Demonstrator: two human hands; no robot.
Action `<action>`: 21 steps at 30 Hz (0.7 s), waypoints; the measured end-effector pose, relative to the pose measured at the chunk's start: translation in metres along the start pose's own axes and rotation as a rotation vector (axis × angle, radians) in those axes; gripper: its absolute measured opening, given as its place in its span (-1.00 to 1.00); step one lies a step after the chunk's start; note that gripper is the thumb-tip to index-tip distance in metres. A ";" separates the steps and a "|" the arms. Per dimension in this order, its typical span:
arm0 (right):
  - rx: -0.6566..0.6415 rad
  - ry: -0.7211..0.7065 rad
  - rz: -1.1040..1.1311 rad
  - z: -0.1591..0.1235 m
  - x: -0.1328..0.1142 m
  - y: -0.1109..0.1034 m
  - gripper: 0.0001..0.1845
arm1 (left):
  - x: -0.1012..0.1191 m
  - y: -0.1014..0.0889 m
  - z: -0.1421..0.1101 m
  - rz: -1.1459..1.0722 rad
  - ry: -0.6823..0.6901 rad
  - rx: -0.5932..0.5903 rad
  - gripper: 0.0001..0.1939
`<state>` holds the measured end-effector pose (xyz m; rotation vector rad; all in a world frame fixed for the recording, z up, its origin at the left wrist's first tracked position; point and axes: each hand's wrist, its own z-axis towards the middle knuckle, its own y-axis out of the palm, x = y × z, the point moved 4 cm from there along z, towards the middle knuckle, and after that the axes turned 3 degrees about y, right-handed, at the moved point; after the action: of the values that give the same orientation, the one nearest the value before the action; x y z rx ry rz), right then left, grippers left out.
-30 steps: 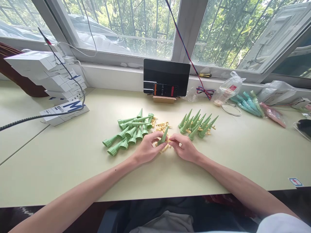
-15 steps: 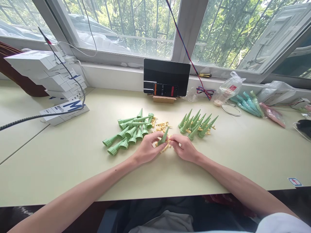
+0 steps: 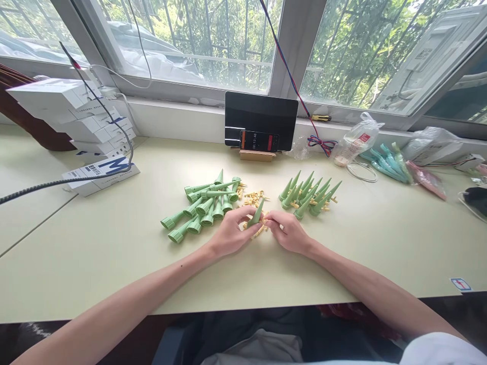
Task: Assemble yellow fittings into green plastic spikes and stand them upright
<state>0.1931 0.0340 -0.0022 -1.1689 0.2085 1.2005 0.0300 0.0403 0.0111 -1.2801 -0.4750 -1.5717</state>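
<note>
Left hand (image 3: 235, 230) pinches 1 green cone (image 3: 256, 215) between thumb and fingers, its tip pointing up and leaning slightly toward the right. Right hand (image 3: 289, 230) sits just beside it, thumb and index finger curled toward each other near the cone; how tightly they close, and whether on a small part, I cannot tell. Between and just beyond the 2 hands, small yellow pieces (image 3: 255, 196) lie scattered, some partly hidden by the fingers. Beyond the left hand and to its left is a heap of green cones (image 3: 207, 207), most lying on their sides with open ends toward the person. Beyond the right hand, a cluster of upright cones (image 3: 310, 196) stands with yellow parts sticking out near the bases. Farther ahead of the hands, a phone (image 3: 259, 141) leans against a dark panel (image 3: 262, 111). White boxes (image 3: 101, 175) stand well left of the left hand.
</note>
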 end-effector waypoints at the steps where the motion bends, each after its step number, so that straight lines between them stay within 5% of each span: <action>1: 0.003 -0.001 0.000 0.000 0.000 0.000 -0.77 | 0.000 0.000 0.000 -0.008 -0.003 0.002 -0.87; 13: 0.168 0.035 0.031 0.000 -0.003 -0.005 -0.75 | -0.006 -0.002 0.002 -0.149 -0.067 0.060 -0.74; 21: 0.150 -0.065 0.114 -0.003 -0.009 -0.001 -0.88 | -0.009 -0.003 0.002 -0.209 -0.194 0.044 -0.61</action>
<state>0.1909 0.0265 0.0032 -0.9974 0.3140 1.2979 0.0279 0.0469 0.0048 -1.3916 -0.7831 -1.6044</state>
